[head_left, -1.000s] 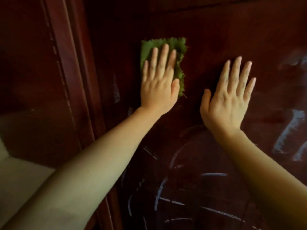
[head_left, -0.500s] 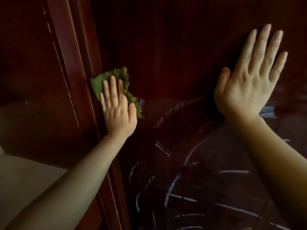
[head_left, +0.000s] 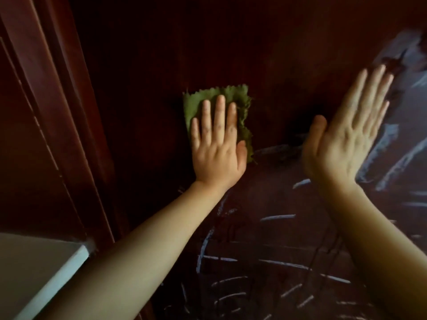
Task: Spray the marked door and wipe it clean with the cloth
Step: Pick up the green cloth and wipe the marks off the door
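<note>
The dark red-brown door [head_left: 265,54] fills the view. White chalk-like marks [head_left: 277,264] cover its lower half and right side. My left hand [head_left: 217,146] lies flat on a folded green cloth [head_left: 196,105] with a zigzag edge and presses it against the door. Its fingers point up. To the right, my right hand [head_left: 344,135] rests flat on the door with fingers together, holding nothing. No spray bottle is in view.
The door frame [head_left: 60,112] runs down the left side. A white wall corner [head_left: 41,262] shows at the lower left, beside the frame. A smeared whitish patch [head_left: 397,72] sits at the upper right of the door.
My left hand has slid the cloth from the frame edge to the right, toward the door's middle. My right hand stays flat on the door; the view has shifted.
</note>
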Demonstrator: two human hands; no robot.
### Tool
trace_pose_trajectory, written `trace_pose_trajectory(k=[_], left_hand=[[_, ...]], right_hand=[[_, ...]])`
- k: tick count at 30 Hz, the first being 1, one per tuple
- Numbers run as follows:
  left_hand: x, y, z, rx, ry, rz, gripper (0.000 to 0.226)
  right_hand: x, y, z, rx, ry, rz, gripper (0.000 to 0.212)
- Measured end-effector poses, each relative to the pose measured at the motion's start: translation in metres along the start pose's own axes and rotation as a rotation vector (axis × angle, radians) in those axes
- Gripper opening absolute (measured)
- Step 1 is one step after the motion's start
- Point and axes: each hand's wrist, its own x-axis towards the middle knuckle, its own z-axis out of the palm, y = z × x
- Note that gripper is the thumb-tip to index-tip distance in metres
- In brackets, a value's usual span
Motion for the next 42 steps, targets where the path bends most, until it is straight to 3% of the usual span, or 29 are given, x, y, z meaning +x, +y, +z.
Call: trace_pose_trajectory(k=[5, 11, 15, 17, 20, 22, 23, 26, 28, 37, 42], left_hand=[[0.015, 0.054, -0.001, 0.028, -0.019, 0.06, 0.074], [-0.015, 0.111, 0.012, 0.05, -0.081, 0.289, 0.067], [-0.021, 0.106, 0.012, 0.044, -0.125, 0.394, 0.07], [-0.003, 0.078, 0.005, 0.101, -0.083, 0.252, 0.075], [0.026, 0.033, -0.006, 0.089, 0.054, -0.232, 0.069], [0.029, 0.035, -0.006, 0.025, 0.095, -0.402, 0.061], [0.021, 0.044, -0.001, 0.029, 0.082, -0.362, 0.062], [-0.042, 0.073, 0.017, 0.089, -0.096, 0.059, 0.073], [-0.083, 0.074, 0.026, 0.143, -0.181, 0.244, 0.078], [-0.056, 0.085, 0.018, 0.043, -0.124, 0.164, 0.072], [-0.094, 0.048, 0.032, 0.078, -0.129, 0.252, 0.074]], right_hand=[[-0.047, 0.062, 0.013, -0.066, -0.165, 0.04, 0.075], [-0.056, 0.07, 0.021, -0.07, -0.088, -0.015, 0.068], [-0.054, 0.074, 0.018, -0.064, -0.084, -0.049, 0.068], [-0.052, 0.074, 0.017, -0.066, -0.116, -0.054, 0.074], [-0.052, 0.074, 0.017, -0.09, -0.12, -0.049, 0.076], [-0.055, 0.072, 0.018, -0.103, -0.118, -0.056, 0.076], [-0.055, 0.071, 0.019, -0.106, -0.114, -0.064, 0.075], [-0.057, 0.066, 0.019, -0.114, -0.111, -0.075, 0.073], [-0.058, 0.064, 0.018, -0.114, -0.121, -0.058, 0.071], [-0.096, 0.048, 0.026, -0.008, -0.159, -0.021, 0.071], [-0.132, 0.037, 0.041, -0.047, -0.104, 0.012, 0.067]])
